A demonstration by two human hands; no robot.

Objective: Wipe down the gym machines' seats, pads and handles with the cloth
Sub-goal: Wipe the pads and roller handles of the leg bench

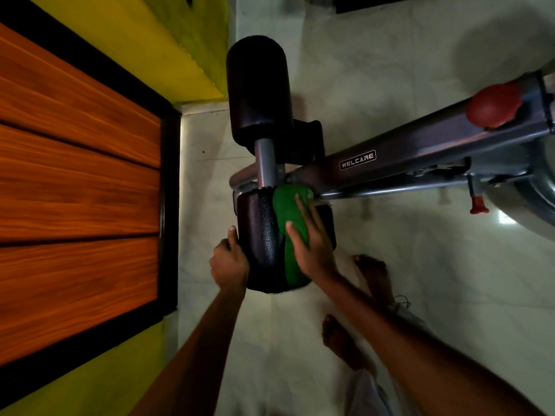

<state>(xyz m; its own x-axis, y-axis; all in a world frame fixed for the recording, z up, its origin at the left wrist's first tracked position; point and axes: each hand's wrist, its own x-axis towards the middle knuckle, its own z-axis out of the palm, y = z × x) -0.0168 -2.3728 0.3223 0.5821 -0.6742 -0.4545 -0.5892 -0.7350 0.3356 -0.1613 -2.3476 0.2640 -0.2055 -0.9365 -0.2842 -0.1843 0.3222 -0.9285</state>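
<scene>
We have one head-worn view, looking steeply down from close above our hands, with the floor (pixel 420 265) and our feet below.

Pale glossy tiled floor (pixel 390 265), faint grout lines. Grey machine frame (pixel 420 151), marked WELCARE, stands over floor. Two bare feet on floor below frame: one (pixel 374 276) nearer frame, other (pixel 345 343) farther from it. Wood-panelled door (pixel 78 187) meets floor left of frame, yellow wall (pixel 180 55) around door.
</scene>
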